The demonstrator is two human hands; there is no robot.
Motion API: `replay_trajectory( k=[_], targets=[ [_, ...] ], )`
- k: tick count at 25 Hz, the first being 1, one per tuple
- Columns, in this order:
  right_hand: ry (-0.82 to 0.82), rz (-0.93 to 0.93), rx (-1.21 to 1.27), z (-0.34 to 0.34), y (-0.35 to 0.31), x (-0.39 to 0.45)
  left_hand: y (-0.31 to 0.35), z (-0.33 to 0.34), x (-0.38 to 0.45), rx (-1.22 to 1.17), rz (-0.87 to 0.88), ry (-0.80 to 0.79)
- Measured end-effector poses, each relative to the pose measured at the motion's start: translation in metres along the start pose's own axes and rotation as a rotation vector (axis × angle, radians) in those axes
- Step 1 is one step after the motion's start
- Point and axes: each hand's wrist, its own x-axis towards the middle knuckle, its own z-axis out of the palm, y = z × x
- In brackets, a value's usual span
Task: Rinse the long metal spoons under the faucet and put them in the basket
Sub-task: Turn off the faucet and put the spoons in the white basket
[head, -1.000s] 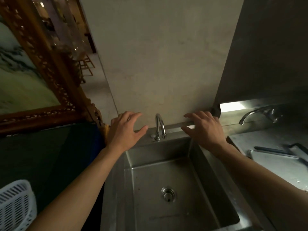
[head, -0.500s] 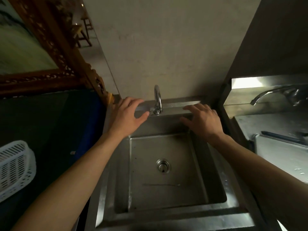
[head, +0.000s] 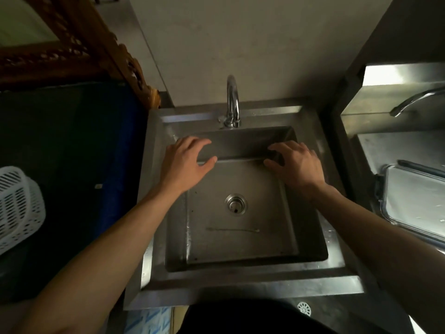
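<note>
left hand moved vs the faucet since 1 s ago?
Yes. The left hand was level with the faucet base at the back rim; now it is nearer the person, over the sink basin.

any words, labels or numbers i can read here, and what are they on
None can be read.
The faucet, sink and white basket show no lettering.
A small pale tag on the dark surface to the left is too small to read.

left hand (head: 184, 162), right hand (head: 297, 166) outstretched (empty, fingers spread)
</note>
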Motion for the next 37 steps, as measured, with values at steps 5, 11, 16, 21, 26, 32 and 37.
replay_trajectory(
  k=[5,11,16,21,26,32,37],
  targets=[
    [-0.064,0.024,0.002,0.032,0.004,-0.008,-0.019,0.031,-0.015,0.022,-0.031,-0.053],
    [-0.16,0.077,-0.01,0.094,0.016,-0.021,-0.051,0.092,-0.041,0.032,-0.071,-0.176],
    [-0.23,0.057,-0.026,0.152,0.037,-0.023,-0.073,0.158,-0.057,0.076,-0.067,-0.316],
    [-0.34,0.067,-0.071,0.227,0.068,-0.016,-0.095,0.235,-0.065,0.095,-0.071,-0.454],
    [-0.461,0.006,-0.097,0.306,0.09,-0.019,-0.125,0.313,-0.084,0.12,-0.089,-0.597],
    [-0.62,-0.063,-0.148,0.378,0.105,-0.036,-0.145,0.378,-0.114,0.134,-0.055,-0.687],
    [-0.66,-0.122,-0.208,0.411,0.103,-0.04,-0.15,0.408,-0.125,0.17,-0.013,-0.644]
  ],
)
